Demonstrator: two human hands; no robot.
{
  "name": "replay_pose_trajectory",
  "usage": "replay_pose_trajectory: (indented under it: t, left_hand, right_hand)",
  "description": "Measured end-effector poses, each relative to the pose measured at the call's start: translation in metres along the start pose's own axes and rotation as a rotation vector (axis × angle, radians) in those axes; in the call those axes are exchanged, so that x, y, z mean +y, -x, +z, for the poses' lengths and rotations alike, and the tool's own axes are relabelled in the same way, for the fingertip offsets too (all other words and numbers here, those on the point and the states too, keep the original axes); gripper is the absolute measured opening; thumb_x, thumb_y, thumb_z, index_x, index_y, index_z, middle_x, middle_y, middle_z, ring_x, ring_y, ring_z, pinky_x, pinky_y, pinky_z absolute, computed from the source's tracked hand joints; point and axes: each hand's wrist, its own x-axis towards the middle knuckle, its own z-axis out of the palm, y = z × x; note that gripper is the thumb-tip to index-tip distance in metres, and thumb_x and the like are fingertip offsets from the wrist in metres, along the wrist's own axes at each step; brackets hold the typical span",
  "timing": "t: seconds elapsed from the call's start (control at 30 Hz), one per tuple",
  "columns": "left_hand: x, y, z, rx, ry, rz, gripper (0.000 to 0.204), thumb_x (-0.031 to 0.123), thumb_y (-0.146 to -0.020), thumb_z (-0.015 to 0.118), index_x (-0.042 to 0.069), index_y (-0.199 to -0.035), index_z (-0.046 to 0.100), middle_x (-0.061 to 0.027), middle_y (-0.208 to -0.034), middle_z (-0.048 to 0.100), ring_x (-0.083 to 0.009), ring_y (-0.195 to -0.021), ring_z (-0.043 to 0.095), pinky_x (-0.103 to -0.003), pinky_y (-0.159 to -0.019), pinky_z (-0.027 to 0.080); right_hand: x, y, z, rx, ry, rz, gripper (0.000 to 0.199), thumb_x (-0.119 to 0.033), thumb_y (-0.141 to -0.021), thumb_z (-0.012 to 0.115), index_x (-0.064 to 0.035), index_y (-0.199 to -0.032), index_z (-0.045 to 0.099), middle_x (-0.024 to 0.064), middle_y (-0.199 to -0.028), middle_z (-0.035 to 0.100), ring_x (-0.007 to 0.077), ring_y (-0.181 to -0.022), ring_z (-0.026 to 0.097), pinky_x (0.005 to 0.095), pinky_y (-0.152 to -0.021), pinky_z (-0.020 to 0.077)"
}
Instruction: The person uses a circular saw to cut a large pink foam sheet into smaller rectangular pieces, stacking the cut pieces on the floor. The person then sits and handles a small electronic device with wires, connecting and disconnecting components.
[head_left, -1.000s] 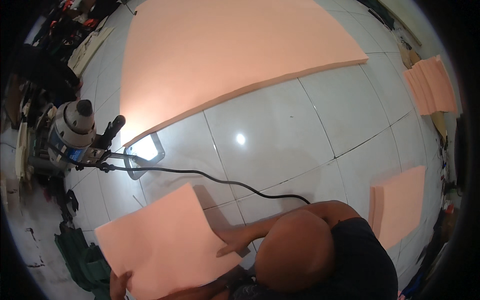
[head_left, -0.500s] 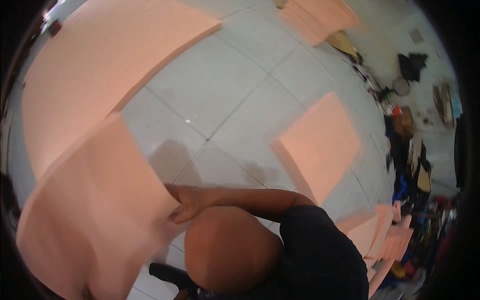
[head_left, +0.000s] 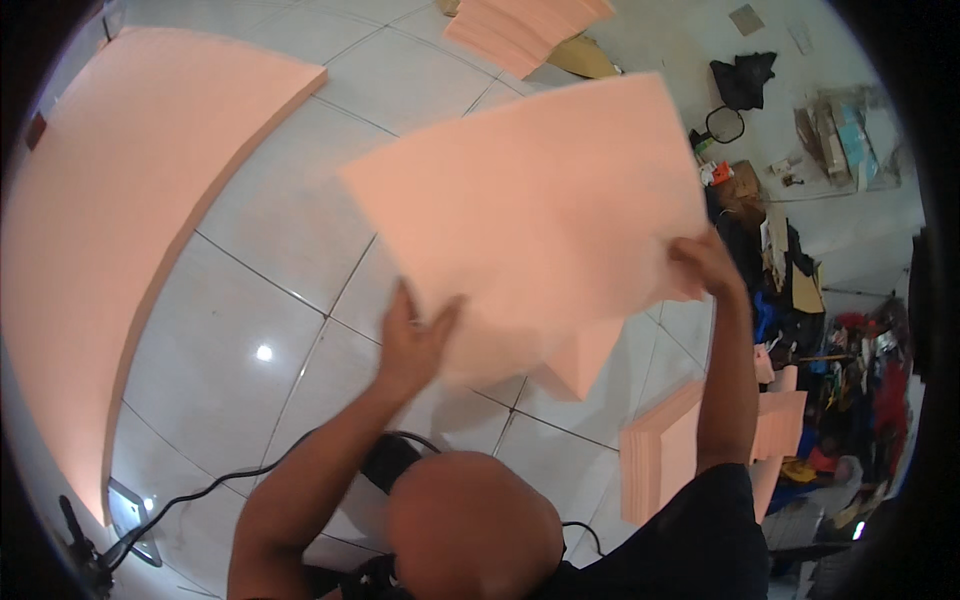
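Observation:
A large, thin peach-coloured foam sheet (head_left: 540, 190) is raised above the tiled floor, slightly blurred and bent along its near side. My left hand (head_left: 418, 338) pinches its near left edge, the thumb lying against the sheet. At the right edge, my right hand (head_left: 705, 262) grips the same sheet with curled fingers; some fingertips are hidden. Under the sheet, a corner of a peach foam block or stack (head_left: 585, 365) shows on the floor, the rest being covered.
A big thick foam slab (head_left: 90, 220) fills the left side. Foam stacks stand at the far top (head_left: 525, 30) and lower right (head_left: 655, 455). A black cable (head_left: 215, 485) crosses the floor at lower left. Mixed clutter (head_left: 850, 390) lines the right wall.
The foam sheet has swung from the left across to the middle right, over the floor stack. My left hand has come clearly into view on its edge. The whole view has shifted.

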Motion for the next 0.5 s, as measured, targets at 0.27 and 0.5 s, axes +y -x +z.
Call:
replay_pose_trajectory:
  t: [0.27, 0.5]
  left_hand:
    - [-0.043, 0.017, 0.097, -0.351, 0.113, -0.17, 0.059, 0.026, -0.083, 0.074, -0.002, -0.124, 0.043, -0.016, -0.099, 0.063, -0.0222, -0.086, 0.063, -0.032, -0.074, 0.051]
    - [-0.111, 0.033, 0.068, -0.703, -0.232, 0.014, 0.095, 0.036, -0.082, 0.074, 0.002, -0.149, 0.016, -0.0241, -0.132, 0.052, -0.0346, -0.12, 0.054, -0.043, -0.098, 0.045]
  right_hand:
    - [0.041, -0.018, -0.115, 0.039, 0.166, 0.257, 0.032, -0.007, -0.077, 0.056, 0.0003, -0.108, 0.06, 0.0046, -0.091, 0.064, 0.0153, -0.079, 0.061, 0.0296, -0.071, 0.0493]
    - [0.194, -0.081, -0.052, 0.01, 0.45, 0.233, 0.065, -0.014, -0.075, 0.076, -0.0004, -0.131, 0.045, 0.0127, -0.117, 0.058, 0.0234, -0.106, 0.057, 0.0352, -0.088, 0.0486]
